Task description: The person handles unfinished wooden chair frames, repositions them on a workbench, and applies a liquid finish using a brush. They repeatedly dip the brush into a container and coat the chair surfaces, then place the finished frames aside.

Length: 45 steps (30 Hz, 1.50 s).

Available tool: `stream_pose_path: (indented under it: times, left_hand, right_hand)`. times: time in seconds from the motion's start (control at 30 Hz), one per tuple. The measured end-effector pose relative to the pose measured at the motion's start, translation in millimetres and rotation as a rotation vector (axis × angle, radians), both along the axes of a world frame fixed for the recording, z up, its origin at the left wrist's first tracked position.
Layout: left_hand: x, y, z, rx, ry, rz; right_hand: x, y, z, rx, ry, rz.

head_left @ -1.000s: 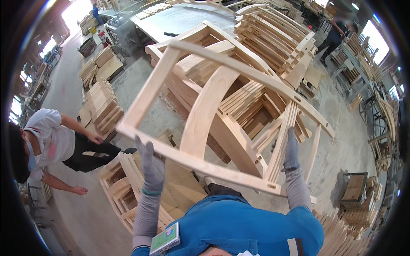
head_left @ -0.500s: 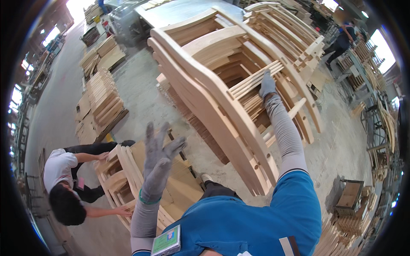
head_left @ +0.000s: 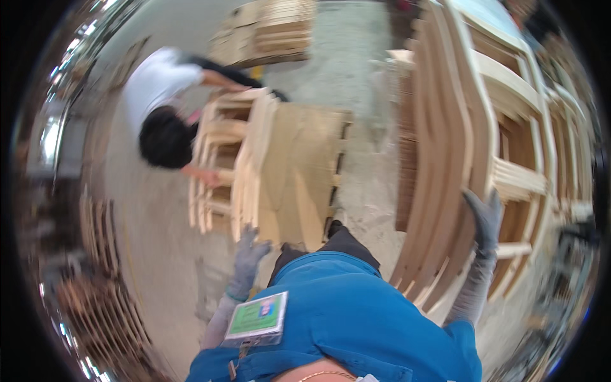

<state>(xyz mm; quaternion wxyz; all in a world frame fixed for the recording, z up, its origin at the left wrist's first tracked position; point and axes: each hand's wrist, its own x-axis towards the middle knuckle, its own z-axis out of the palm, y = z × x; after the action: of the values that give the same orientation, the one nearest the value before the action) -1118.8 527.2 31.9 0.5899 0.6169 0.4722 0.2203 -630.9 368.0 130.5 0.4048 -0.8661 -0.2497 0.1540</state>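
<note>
Both my hands wear grey gloves. My left hand (head_left: 248, 258) has its fingers spread and holds nothing. It is at the near end of a smaller stack of pale wooden chair-back frames (head_left: 245, 153), and I cannot tell if it touches them. My right hand (head_left: 485, 219), thumb and fingers apart, lies against the near side of a tall stack of curved wooden chair-back frames (head_left: 468, 121). Its fingers are not wrapped round any post or slat. Across the smaller stack, a person (head_left: 159, 108) in a white top bends over with both hands on the frames.
A brown cardboard sheet (head_left: 293, 172) lies on a pallet between the stacks. Further off stands a pile of wooden pieces (head_left: 286, 28). Slatted wooden parts (head_left: 102, 312) are at the lower left, blurred. More frames (head_left: 569, 146) stand beyond the tall stack.
My view has turned left toward the smaller stack and the other person. My right hand has let go of the slats and moved to the near side of the tall stack. My left hand has lowered.
</note>
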Motion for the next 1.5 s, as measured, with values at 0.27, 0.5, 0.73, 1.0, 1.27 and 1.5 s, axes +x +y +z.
stream_pose_path:
  times: [0.27, 0.5, 0.73, 1.0, 1.27, 1.5]
  left_hand:
    - [0, -42, 27, -0.206, 0.079, 0.045]
    - [-62, -61, 20, -0.063, 0.098, 0.001]
    - [-128, -113, -19, 0.017, 0.050, -0.108]
    - [-127, -186, -73, -0.029, 0.007, -0.286]
    - [-118, -237, -39, -0.042, -0.032, -0.431]
    - [-59, -302, -43, 0.021, 0.079, -0.644]
  right_hand:
    - [-8, -14, -9, -0.170, -0.296, 0.037]
    - [-73, -65, -10, -0.243, -0.634, 0.103]
    - [-167, -142, -38, -0.276, -0.680, 0.041]
    - [-279, -247, -102, -0.277, -0.244, -0.097]
    - [-328, -315, -104, -0.271, -0.241, -0.019]
    - [-325, -377, -110, -0.218, -0.151, 0.008]
